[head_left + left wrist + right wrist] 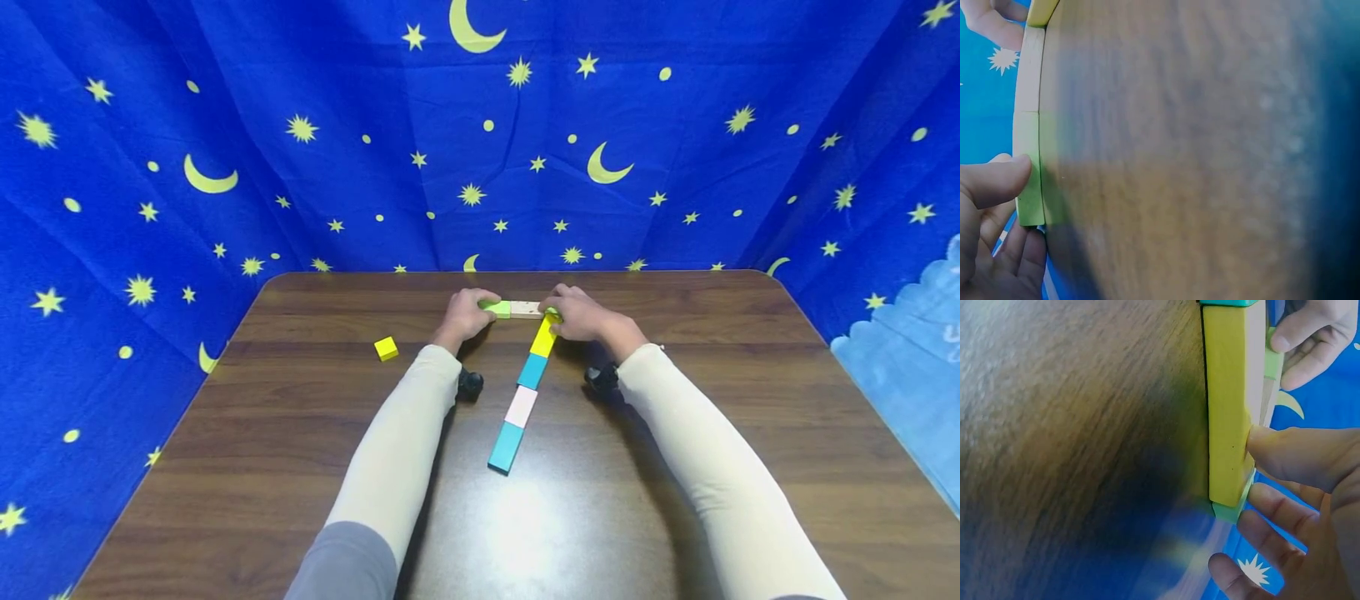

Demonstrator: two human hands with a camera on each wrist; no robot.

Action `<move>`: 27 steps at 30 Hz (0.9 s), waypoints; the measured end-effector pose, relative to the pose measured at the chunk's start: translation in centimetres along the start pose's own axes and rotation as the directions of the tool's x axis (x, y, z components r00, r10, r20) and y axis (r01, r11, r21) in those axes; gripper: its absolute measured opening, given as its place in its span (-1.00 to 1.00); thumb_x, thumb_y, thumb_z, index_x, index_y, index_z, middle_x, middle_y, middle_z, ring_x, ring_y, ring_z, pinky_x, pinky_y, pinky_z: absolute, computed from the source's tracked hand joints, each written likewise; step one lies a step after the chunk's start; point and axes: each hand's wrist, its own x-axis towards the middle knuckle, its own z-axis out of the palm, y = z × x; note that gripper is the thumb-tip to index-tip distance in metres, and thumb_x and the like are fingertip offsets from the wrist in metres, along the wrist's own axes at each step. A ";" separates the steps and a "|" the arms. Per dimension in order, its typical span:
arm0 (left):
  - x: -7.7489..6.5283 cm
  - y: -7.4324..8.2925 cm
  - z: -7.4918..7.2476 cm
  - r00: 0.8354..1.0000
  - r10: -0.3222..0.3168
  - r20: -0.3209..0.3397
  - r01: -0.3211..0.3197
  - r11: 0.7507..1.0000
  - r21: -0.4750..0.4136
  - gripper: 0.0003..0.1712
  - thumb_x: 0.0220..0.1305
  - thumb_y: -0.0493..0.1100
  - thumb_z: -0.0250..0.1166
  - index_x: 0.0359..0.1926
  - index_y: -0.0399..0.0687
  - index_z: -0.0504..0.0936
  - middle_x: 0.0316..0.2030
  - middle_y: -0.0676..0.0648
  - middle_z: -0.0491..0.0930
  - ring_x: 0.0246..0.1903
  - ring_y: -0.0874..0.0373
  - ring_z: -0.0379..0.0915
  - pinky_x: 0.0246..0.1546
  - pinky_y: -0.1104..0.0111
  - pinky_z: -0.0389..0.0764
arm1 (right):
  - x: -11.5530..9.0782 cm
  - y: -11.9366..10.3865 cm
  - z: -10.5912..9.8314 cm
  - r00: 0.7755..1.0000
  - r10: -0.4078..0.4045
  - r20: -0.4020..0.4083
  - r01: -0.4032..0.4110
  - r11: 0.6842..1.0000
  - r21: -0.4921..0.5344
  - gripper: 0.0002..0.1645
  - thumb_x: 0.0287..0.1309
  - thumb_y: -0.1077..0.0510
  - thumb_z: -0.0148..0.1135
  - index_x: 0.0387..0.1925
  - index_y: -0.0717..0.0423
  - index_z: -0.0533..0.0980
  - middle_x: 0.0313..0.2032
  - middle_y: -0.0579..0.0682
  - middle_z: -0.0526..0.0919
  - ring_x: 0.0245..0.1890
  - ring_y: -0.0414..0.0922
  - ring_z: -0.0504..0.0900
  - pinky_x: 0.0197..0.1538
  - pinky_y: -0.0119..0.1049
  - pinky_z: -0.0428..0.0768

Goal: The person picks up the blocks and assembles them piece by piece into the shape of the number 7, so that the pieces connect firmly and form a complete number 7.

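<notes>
At the far side of the table, a row of blocks runs sideways: a light green block, a pale wood block and another green block at the right end. My left hand pinches the left green block, thumb on its near side and fingers round its outer end. At the corner, my right hand holds the right green block between thumb and fingers, its thumb against the end of a yellow block. From there a line comes toward me: a teal block, a pink block and a blue block.
A loose yellow block lies left of my left forearm. The wooden table ends at a blue star-patterned curtain close behind the row. Wrist cameras hang beneath both wrists.
</notes>
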 end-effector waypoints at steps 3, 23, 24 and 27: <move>0.1 -0.1 0.2 1.000 0.009 -0.011 -0.009 1.000 -0.001 -0.58 0.18 -0.28 0.37 0.10 -0.05 0.68 0.23 -0.09 0.59 0.32 0.01 0.41 0.40 0.23 0.35 | 0.0 0.0 0.0 1.000 0.001 0.001 -0.001 1.000 -0.004 -0.48 0.19 0.25 0.21 0.22 0.15 0.52 0.15 0.24 0.44 0.13 0.15 0.38 0.27 0.05 0.43; 0.1 -0.4 0.2 0.999 0.044 -0.013 -0.044 0.999 0.005 -0.59 0.19 -0.26 0.37 0.10 -0.04 0.69 0.20 -0.07 0.63 0.32 0.01 0.42 0.41 0.24 0.34 | 0.1 0.2 0.1 1.000 -0.018 -0.010 0.018 1.000 0.022 -0.48 0.19 0.26 0.22 0.22 0.19 0.51 0.15 0.25 0.45 0.14 0.17 0.39 0.26 0.07 0.43; 0.1 -0.4 0.2 0.999 0.044 -0.010 -0.044 0.999 0.002 -0.59 0.20 -0.26 0.37 0.10 -0.04 0.69 0.20 -0.07 0.63 0.32 0.00 0.42 0.41 0.23 0.34 | 0.0 0.3 0.1 1.000 -0.014 -0.008 0.014 1.000 0.026 -0.48 0.19 0.26 0.22 0.22 0.19 0.51 0.16 0.24 0.45 0.14 0.17 0.39 0.27 0.07 0.42; 0.0 -0.5 -0.1 0.999 0.046 0.000 -0.046 0.999 -0.007 -0.58 0.20 -0.26 0.38 0.11 -0.04 0.69 0.21 -0.08 0.62 0.33 -0.01 0.41 0.41 0.21 0.35 | 0.0 0.3 0.1 1.000 -0.013 -0.005 0.013 0.999 0.031 -0.48 0.20 0.26 0.21 0.22 0.19 0.51 0.18 0.24 0.44 0.16 0.17 0.38 0.28 0.08 0.42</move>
